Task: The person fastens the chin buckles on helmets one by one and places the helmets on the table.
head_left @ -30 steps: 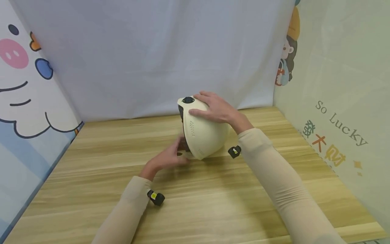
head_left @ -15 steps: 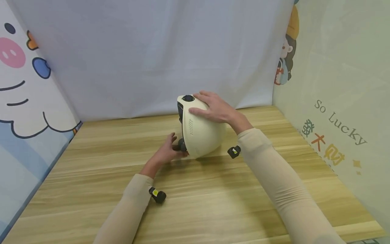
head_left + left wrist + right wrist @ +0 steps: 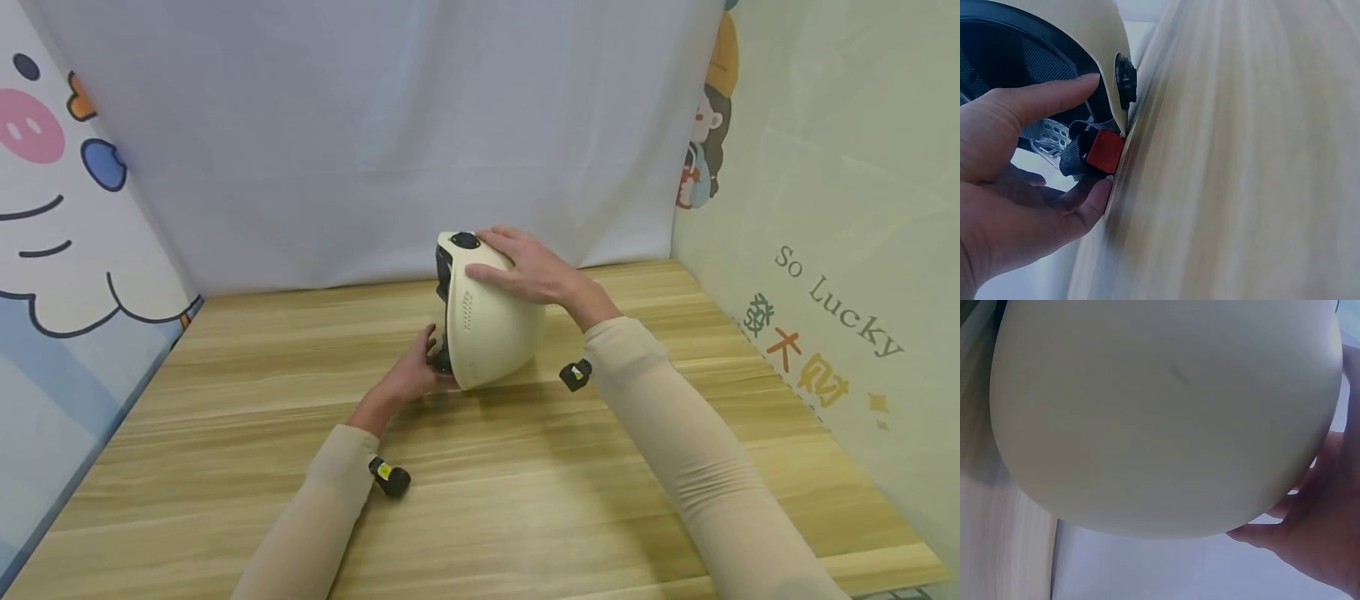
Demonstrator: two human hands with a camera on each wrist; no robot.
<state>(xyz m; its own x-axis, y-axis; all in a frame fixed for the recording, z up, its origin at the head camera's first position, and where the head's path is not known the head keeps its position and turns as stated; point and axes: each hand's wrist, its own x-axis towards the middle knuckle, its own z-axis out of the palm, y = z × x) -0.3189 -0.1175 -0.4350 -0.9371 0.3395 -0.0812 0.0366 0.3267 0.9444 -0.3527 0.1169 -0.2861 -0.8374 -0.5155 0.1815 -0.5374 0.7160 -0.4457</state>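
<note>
A cream helmet [image 3: 495, 329] stands on its side on the wooden table, its dark padded opening facing left. My right hand [image 3: 528, 265] grips the shell from above, thumb and fingers spread over its upper side beside a round black knob [image 3: 465, 241]. At the lower part of the opening is my left hand [image 3: 411, 372]. In the left wrist view its straight thumb [image 3: 1054, 97] lies at the helmet's rim, and its fingers [image 3: 1088, 206] are low by the table. Between them hangs a red buckle piece [image 3: 1105, 151] with black webbing. In the right wrist view the smooth shell [image 3: 1166, 425] hides part of the right hand.
The wood-grain table [image 3: 480, 500] extends around the helmet. A pale curtain [image 3: 420, 150] hangs behind it. Printed cartoon panels stand at the left [image 3: 60, 242] and right [image 3: 832, 208]. Small black cameras are strapped to both wrists.
The helmet has turned a little, so its opening faces further left and its lower rim has shifted left. My left hand has drawn slightly left; the right hand stays on the shell.
</note>
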